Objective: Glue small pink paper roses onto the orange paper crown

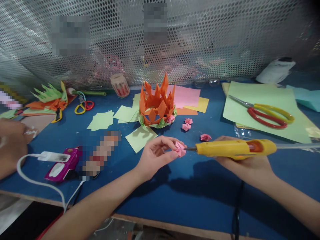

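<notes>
Between the thumb and fingers of my left hand is a small pink folded-paper flower. My right hand is wrapped round a yellow glue gun, whose dark nozzle points left and meets the flower's right side. A clear glue stick juts from the gun's back end. Just beyond my hands stands an orange paper crown with green leaf shapes and one pink flower around its base. Loose pink paper flowers lie to the right of the crown, and another pink flower rests near the gun.
Red-and-yellow scissors lie on green paper sheets at right. Smaller scissors and green paper squares are at left. A purple device with a white cable sits near another person's hand. A perforated metal panel closes the back.
</notes>
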Demonstrator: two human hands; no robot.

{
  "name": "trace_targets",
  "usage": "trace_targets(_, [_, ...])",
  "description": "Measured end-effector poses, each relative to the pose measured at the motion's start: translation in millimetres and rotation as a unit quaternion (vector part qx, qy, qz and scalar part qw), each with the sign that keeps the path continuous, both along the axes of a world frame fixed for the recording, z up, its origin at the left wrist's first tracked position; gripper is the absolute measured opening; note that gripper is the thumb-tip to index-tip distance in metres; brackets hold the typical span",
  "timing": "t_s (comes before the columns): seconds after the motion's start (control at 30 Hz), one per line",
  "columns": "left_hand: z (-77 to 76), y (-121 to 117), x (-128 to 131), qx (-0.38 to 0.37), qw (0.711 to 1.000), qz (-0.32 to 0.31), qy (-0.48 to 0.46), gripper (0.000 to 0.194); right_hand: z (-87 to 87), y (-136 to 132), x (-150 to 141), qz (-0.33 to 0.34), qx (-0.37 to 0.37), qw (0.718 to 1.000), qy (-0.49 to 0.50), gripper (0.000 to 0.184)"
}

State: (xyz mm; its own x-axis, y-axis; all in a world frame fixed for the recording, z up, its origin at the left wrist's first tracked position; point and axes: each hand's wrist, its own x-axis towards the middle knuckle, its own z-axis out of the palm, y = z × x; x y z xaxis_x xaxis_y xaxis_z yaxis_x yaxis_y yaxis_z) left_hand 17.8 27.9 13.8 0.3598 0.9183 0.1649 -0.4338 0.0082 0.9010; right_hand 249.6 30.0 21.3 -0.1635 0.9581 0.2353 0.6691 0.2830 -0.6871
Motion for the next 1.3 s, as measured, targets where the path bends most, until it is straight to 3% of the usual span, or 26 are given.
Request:
trace_targets(0.13, [-1.1,-0.1,1.1,-0.017,1.0,0.003,-0.014,0.009,2.5,-1.4,2.0,0.031,-0.018,0.999,-0.006,0.015])
trace_targets(0.3, [-2.7,1.4,1.0,-0.032,0.999,-0.002,-0.024,0.027,2.5,-1.8,3.7,0.023,-0.002,1.0,-0.002,0.016])
trace_targets(0.6, [1.1,0.3,1.4,-0.021,1.0,0.006,0.0,0.011,4.1,-4.1,4.7,0.046,-0.013,0.999,-0.01,0.01])
trace_targets(0.73, [0.7,0.9,0.8,-0.015,1.0,0.012,-0.001,0.012,4.8,-6.5,0.8,0.002,-0.013,1.0,0.014,0.011])
trace_targets(1.1, [0.5,-0.7,1.1,-0.011,1.0,0.001,-0.005,0.016,0.7,-2.8,6.1,0.043,0.024,0.999,-0.021,0.008])
trace_targets(1.3, [1.1,-0.3,0.4,-0.013,1.0,0.009,0.004,0.014,2.3,-5.9,1.9,0.029,0.008,1.0,0.001,0.008])
